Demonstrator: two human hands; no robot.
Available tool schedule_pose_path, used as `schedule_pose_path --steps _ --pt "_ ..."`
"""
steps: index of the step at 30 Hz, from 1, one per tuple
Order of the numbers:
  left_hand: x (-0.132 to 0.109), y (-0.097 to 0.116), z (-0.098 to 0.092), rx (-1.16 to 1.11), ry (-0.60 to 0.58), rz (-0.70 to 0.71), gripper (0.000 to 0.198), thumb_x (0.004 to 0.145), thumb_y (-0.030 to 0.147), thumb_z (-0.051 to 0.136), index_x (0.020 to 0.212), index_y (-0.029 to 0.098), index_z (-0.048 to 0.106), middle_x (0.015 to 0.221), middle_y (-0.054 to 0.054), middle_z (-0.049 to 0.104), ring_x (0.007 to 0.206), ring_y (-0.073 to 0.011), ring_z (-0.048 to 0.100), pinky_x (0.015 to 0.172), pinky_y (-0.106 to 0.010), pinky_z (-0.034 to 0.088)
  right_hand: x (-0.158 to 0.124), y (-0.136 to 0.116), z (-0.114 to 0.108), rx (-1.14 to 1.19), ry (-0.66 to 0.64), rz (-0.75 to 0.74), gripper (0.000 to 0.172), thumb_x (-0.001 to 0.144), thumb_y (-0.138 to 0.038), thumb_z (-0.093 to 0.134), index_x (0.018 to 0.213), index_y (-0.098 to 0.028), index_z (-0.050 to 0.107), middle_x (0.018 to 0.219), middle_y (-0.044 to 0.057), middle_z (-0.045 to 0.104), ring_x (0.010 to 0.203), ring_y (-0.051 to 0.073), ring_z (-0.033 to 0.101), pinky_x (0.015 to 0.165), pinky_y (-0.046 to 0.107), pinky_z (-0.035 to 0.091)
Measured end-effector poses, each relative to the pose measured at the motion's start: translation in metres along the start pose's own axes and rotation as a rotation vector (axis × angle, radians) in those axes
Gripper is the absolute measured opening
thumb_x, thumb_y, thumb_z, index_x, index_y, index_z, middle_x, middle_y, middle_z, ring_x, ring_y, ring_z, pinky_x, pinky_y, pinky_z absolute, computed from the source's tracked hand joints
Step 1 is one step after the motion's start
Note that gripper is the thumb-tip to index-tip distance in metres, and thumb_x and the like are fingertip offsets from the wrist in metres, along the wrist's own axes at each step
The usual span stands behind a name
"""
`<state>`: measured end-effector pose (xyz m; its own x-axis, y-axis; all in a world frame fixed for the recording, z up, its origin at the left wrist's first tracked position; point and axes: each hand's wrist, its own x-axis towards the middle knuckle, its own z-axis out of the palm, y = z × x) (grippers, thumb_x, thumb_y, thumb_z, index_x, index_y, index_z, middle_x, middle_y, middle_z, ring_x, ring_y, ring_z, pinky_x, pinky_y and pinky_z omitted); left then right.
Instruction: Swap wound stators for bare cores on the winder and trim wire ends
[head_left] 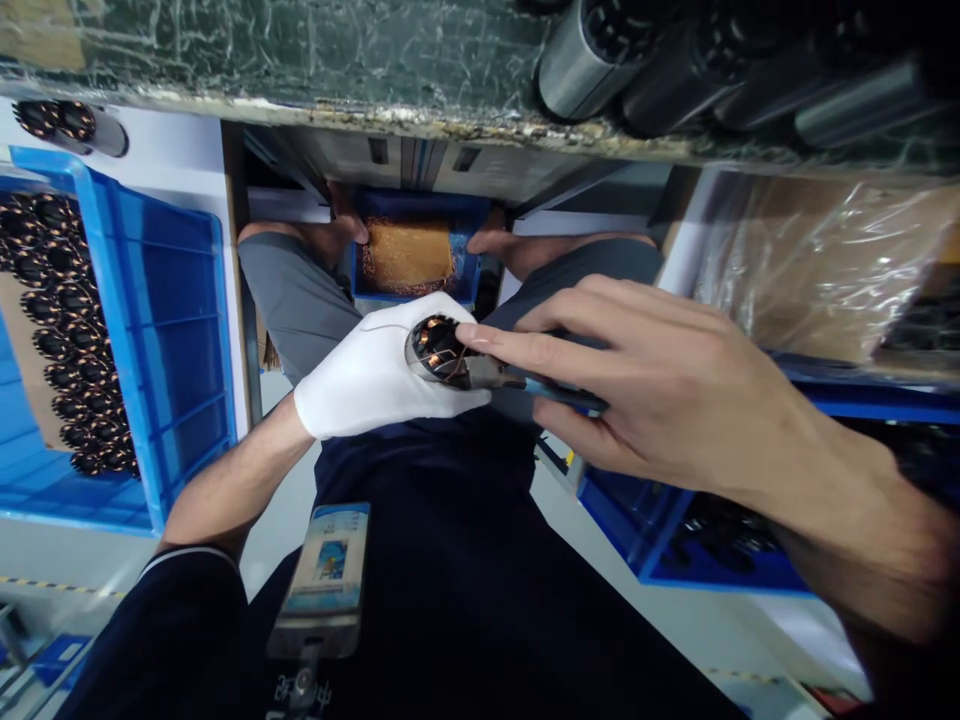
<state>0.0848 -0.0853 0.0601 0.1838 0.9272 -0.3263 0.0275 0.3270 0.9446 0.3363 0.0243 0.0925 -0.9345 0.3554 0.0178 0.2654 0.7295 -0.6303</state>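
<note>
My left hand [379,370], in a white glove, is wrapped round a motor stator [436,350]. The stator is a short metal cylinder with a black slotted end and copper windings, and that end faces up toward me. Thin copper wires stick out across it. My bare right hand [637,370] grips a pair of pliers [551,388] with dark handles; their metal jaws lie at the stator's right edge. The right index fingertip reaches the stator's rim. Whether the jaws are closed on a wire is too small to tell.
A blue crate [157,330] at left holds rows of stators [75,340], with two more stators [71,122] behind it. Metal cylinders stand on the worn green bench [337,50]. A blue bin [416,245] with copper scraps sits between the legs. Blue crates [637,530] stand at right.
</note>
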Motion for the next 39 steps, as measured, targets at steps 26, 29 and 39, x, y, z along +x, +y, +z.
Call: schedule_pose_path --steps 26,29,39 --pt "0.007 -0.002 0.016 0.415 0.168 -0.068 0.041 0.080 0.025 0.091 0.098 0.027 0.055 0.082 0.002 0.068 0.082 -0.0232 0.072 0.074 -0.035 0.054 0.001 0.003 0.026 -0.083 0.061 0.100 0.073 0.099 -0.022 0.070 0.169 -0.038 0.059 0.114 0.012 0.071 0.099 0.031 0.070 0.080 0.046 0.062" --pt "0.006 -0.002 0.017 0.448 0.152 -0.045 0.041 0.079 0.029 0.092 0.096 0.027 0.054 0.082 0.001 0.069 0.079 -0.0232 0.072 0.074 -0.036 0.053 0.000 0.002 0.031 0.028 0.037 0.126 0.072 0.101 -0.018 0.065 0.170 -0.035 0.059 0.104 0.007 0.075 0.084 0.024 0.071 0.071 0.039 0.060" --pt "0.007 -0.005 0.009 0.485 0.107 0.010 0.037 0.079 0.033 0.090 0.089 0.026 0.055 0.082 -0.001 0.069 0.076 -0.0219 0.067 0.072 -0.036 0.051 0.006 -0.002 0.041 0.051 0.093 0.132 0.068 0.099 -0.015 0.060 0.165 -0.031 0.065 0.093 0.004 0.073 0.078 0.021 0.068 0.069 0.034 0.057"
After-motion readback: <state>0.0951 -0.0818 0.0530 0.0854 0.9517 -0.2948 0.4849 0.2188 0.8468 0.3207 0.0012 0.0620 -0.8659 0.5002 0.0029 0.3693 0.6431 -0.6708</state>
